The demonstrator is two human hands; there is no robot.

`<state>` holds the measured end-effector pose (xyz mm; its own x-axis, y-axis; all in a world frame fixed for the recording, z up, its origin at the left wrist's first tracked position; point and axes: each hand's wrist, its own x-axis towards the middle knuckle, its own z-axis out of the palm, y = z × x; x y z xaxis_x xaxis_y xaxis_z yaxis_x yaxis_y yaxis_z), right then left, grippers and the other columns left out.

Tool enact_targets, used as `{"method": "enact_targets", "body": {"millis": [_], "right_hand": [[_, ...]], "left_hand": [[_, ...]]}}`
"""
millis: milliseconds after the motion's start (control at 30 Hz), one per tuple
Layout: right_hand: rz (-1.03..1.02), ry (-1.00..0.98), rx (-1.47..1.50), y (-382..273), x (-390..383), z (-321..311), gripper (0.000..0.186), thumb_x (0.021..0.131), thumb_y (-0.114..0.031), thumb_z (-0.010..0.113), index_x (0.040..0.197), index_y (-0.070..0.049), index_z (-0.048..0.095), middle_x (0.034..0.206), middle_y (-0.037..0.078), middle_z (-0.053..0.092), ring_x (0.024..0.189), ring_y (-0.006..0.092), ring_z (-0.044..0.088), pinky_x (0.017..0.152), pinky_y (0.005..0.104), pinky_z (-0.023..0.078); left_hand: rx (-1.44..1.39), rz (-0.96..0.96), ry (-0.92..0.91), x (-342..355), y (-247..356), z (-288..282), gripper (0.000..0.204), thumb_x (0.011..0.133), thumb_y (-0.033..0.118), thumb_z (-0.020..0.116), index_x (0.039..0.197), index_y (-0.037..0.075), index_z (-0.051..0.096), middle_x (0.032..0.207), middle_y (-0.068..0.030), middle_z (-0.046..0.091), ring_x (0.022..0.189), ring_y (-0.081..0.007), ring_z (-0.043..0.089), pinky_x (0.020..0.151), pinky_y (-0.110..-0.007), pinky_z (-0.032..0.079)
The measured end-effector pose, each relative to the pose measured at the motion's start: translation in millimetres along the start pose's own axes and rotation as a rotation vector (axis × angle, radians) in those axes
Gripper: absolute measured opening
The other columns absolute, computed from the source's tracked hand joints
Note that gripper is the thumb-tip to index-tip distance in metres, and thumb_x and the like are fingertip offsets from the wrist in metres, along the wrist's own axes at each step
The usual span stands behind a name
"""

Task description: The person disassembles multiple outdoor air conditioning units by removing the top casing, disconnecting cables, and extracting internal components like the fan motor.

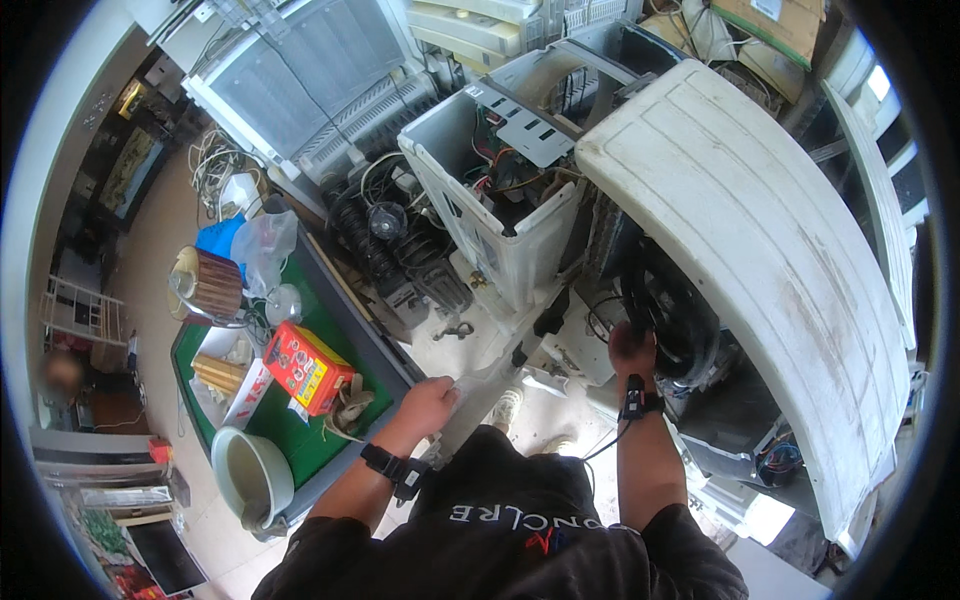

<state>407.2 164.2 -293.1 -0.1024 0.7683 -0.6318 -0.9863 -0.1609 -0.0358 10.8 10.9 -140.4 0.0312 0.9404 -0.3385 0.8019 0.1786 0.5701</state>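
Note:
My left hand (428, 405) is closed at the edge of a pale, narrow metal panel (487, 378) that slants up and away in front of me. Farther right, my right hand (632, 350) reaches into an opened outdoor air-conditioner unit, next to black curved tubing (672, 325). Shadow hides its fingers, so I cannot make out what it grips. A large dirty white curved cover (745, 190) tilts over that unit. Beyond the panel stands a white metal casing (500, 255) with a circuit board (525, 130) and loose wires in its top. Both wrists wear black straps.
To my left a green-topped table (325, 435) carries a red and yellow box (308, 368), a whitish bucket (252, 475) and a brown lampshade (212, 283). Black coils (375, 240) and a grey-panelled appliance (310, 75) stand behind. Another person (85, 385) is at the far left.

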Motion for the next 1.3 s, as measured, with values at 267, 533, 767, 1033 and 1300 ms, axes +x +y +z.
{"method": "enact_targets", "body": {"millis": [267, 533, 767, 1033, 1300], "right_hand": [[0.141, 0.097, -0.078, -14.9, 15.1, -31.5, 0.034, 0.094, -0.042, 0.057, 0.092, -0.009, 0.066, 0.076, 0.006, 0.067, 0.073, 0.0209, 0.067, 0.067, 0.0366, 0.056], [-0.063, 0.185, 0.092, 44.4, -25.1, 8.0, 0.033, 0.093, -0.037, 0.055, 0.081, -0.007, 0.064, 0.063, 0.003, 0.058, 0.06, 0.0192, 0.057, 0.066, 0.0366, 0.053], [0.107, -0.059, 0.009, 43.3, -31.1, -25.8, 0.021, 0.084, -0.024, 0.065, 0.09, -0.005, 0.066, 0.08, 0.008, 0.064, 0.082, 0.0246, 0.062, 0.084, 0.0407, 0.05], [0.204, 0.104, -0.667, 52.7, -62.9, -25.2, 0.039, 0.096, -0.033, 0.056, 0.126, -0.007, 0.052, 0.118, 0.017, 0.061, 0.107, 0.0331, 0.06, 0.097, 0.0457, 0.047], [0.203, 0.108, -1.237, 41.4, -109.3, -36.0, 0.04, 0.097, -0.024, 0.052, 0.132, -0.005, 0.048, 0.117, 0.014, 0.064, 0.103, 0.0261, 0.064, 0.088, 0.0387, 0.052]], "left_hand": [[0.046, 0.041, -0.093, 23.3, -11.9, -10.4, 0.025, 0.092, 0.026, 0.055, 0.087, 0.002, 0.058, 0.09, -0.0223, 0.062, 0.089, -0.0428, 0.059, 0.078, -0.051, 0.047], [0.052, 0.109, -0.091, 36.3, -22.8, -6.3, 0.024, 0.091, 0.021, 0.058, 0.082, -0.001, 0.056, 0.083, -0.0238, 0.06, 0.083, -0.0445, 0.058, 0.073, -0.052, 0.046], [0.03, 0.075, -0.119, 32.1, -26.5, -3.2, 0.026, 0.091, 0.023, 0.058, 0.082, -0.001, 0.056, 0.081, -0.0249, 0.059, 0.083, -0.0448, 0.058, 0.072, -0.051, 0.045], [0.1, 0.063, -0.173, 37.7, -20.6, -16.3, 0.025, 0.091, 0.024, 0.056, 0.086, 0.0, 0.059, 0.087, -0.0253, 0.062, 0.087, -0.0445, 0.059, 0.076, -0.051, 0.046], [-0.085, 0.057, -0.229, 60.3, 5.4, -5.9, 0.027, 0.093, 0.025, 0.058, 0.086, -0.001, 0.056, 0.083, -0.0254, 0.059, 0.083, -0.0443, 0.058, 0.071, -0.047, 0.045]]}}
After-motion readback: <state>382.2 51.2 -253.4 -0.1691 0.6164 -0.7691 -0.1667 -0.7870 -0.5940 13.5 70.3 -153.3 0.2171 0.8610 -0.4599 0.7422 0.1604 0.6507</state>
